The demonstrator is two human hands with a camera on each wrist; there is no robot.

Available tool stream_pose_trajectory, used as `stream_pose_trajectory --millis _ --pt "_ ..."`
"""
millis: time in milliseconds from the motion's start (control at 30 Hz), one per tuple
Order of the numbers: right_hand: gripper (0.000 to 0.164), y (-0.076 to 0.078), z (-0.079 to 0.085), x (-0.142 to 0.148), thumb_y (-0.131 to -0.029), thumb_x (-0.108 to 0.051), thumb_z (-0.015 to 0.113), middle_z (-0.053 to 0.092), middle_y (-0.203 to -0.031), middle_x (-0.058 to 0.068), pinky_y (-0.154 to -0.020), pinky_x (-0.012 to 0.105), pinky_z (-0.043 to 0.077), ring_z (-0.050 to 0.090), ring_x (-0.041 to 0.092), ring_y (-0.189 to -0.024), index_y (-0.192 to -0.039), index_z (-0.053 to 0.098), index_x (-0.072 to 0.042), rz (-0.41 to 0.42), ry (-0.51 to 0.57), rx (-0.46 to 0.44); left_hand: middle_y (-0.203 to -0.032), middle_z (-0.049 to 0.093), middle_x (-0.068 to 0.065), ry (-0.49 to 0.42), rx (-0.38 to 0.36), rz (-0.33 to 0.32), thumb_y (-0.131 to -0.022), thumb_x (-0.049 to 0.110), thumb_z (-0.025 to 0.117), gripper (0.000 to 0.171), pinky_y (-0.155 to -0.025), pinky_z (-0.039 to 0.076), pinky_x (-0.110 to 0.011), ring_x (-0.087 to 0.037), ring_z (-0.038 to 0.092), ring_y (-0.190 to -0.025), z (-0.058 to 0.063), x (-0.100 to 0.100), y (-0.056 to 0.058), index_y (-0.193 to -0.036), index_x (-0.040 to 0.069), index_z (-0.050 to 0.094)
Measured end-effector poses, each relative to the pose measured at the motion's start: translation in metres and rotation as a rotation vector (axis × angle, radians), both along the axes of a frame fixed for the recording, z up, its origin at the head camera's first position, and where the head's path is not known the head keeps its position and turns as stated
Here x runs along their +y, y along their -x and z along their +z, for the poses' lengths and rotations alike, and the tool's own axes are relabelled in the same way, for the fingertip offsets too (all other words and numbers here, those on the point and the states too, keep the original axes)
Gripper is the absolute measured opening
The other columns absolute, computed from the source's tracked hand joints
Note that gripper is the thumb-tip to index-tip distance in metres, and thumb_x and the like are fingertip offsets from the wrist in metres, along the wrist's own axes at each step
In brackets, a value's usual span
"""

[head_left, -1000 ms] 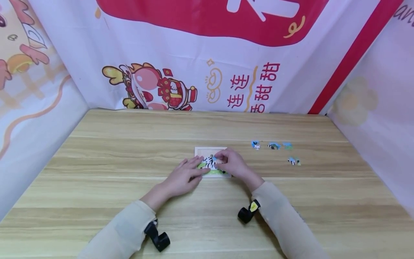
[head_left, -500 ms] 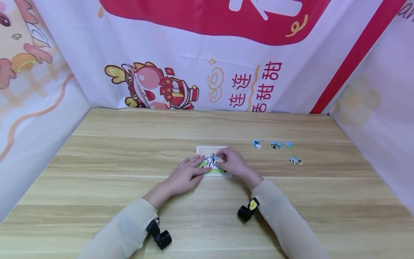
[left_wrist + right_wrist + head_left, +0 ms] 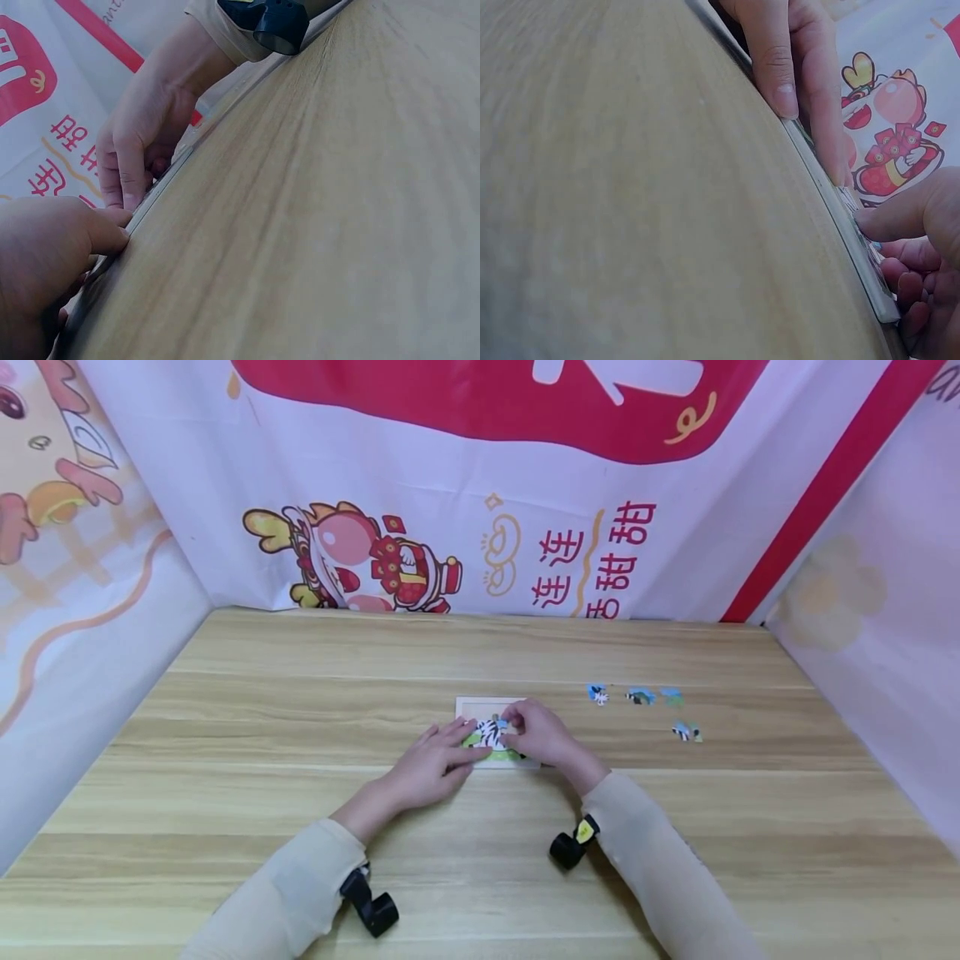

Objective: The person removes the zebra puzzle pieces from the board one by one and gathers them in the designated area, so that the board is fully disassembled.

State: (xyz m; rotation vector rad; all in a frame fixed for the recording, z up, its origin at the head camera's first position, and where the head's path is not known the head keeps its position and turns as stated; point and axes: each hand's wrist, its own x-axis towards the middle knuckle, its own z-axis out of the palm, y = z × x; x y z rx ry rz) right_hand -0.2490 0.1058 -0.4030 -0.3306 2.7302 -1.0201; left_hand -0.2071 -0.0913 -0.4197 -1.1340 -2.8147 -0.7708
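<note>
Hardly anything has moved since a second ago: just the head view has slid a tiny bit, and both hands stay on the board (image 3: 480, 710). It lies flat on a big wood table (image 3: 300, 693), with a white and red cloth (image 3: 420, 464) behind and pale walls at the sides. The board is in front of me, between my hands. My left hand (image 3: 427, 768) rests on its left side with fingers fairly straight. My right hand (image 3: 543, 735) is on its right side, fingers bent; I can't tell if they pinch a bit of it. The zebra (image 3: 491, 733) shows between my fingers, with green grass along the side near me. The board's long side seems to run left to right. Loose pieces (image 3: 640, 697) lie off to the right.
</note>
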Motion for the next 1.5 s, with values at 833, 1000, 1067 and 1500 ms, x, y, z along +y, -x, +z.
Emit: stream_pose_trajectory --millis 833,1000,1067,1500 --pt "0.03 0.0031 -0.0014 -0.0006 -0.072 -0.01 0.067 0.05 -0.089 0.003 -0.076 0.029 0.041 0.047 0.017 -0.082 -0.098 0.054 -0.006 -0.013 0.05 -0.031 -0.137 0.026 -0.01 0.004 -0.006 0.011 -0.087 0.021 0.048 0.034 -0.098 0.01 -0.051 -0.025 0.019 -0.126 -0.0046 -0.0003 0.0018 -0.121 0.021 0.052" --pt "0.026 0.0033 -0.0022 -0.0008 -0.073 -0.007 0.066 0.052 -0.086 0.002 -0.074 0.029 0.041 0.048 0.016 -0.08 -0.095 0.054 -0.007 -0.012 0.105 -0.026 -0.137 0.026 -0.01 0.002 -0.01 0.013 -0.087 0.021 0.048 0.034 -0.098 0.009 -0.051 -0.025 0.018 -0.126 -0.0047 -0.0008 0.0017 -0.121 0.022 0.051" --pt "0.024 0.0035 -0.0029 -0.0003 -0.074 -0.005 0.065 0.053 -0.084 0.003 -0.071 0.028 0.042 0.049 0.017 -0.078 -0.095 0.055 -0.006 -0.013 0.15 -0.021 -0.137 0.026 -0.01 0.003 -0.011 0.013 -0.087 0.021 0.048 0.034 -0.098 0.009 -0.051 -0.026 0.018 -0.126 -0.0042 -0.0009 0.0013 -0.121 0.022 0.052" --pt "0.014 0.0066 -0.0052 0.0026 -0.076 -0.003 0.062 0.055 -0.08 0.006 -0.065 0.026 0.045 0.051 0.018 -0.074 -0.088 0.057 -0.005 -0.057 0.247 -0.038 -0.138 0.025 -0.01 0.014 -0.01 0.01 -0.088 0.021 0.047 0.034 -0.099 0.009 -0.05 -0.026 0.018 -0.126 -0.0009 -0.0002 0.0007 -0.122 0.022 0.051"
